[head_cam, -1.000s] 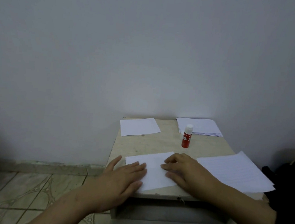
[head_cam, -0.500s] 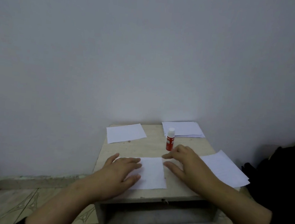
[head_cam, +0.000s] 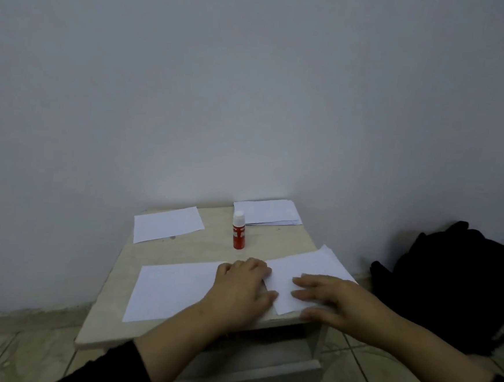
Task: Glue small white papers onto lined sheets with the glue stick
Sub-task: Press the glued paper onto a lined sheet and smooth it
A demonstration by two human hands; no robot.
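— Fingers of the right hand point(head_cam: 338, 303) lie nearly straight and a little spread, flat on the lined sheet point(head_cam: 304, 273) at the right of the table top point(head_cam: 108, 321). They grip nothing; the thumb sits at the table's front edge.

— And the left hand point(head_cam: 241, 286)?

— Its fingers are bent at the knuckles and pressed down where the lined sheet meets the white paper point(head_cam: 173, 290). The fingertips are hidden under the knuckles, so I cannot tell whether they pinch an edge or only press.

— Where is that white paper?

— Flat on the front left of the table, its right side under the left hand, just beside the lined sheet or overlapping it; I cannot tell which.

— The glue stick point(head_cam: 238, 233)?

— Upright behind the hands, red body, white cap on, apart from both hands.

— What else is on the table?

— A single sheet point(head_cam: 168, 225) at the back left, and a small stack of papers point(head_cam: 268, 213) at the back right against the wall point(head_cam: 253, 85). A black bag point(head_cam: 454, 282) lies on the floor to the right.
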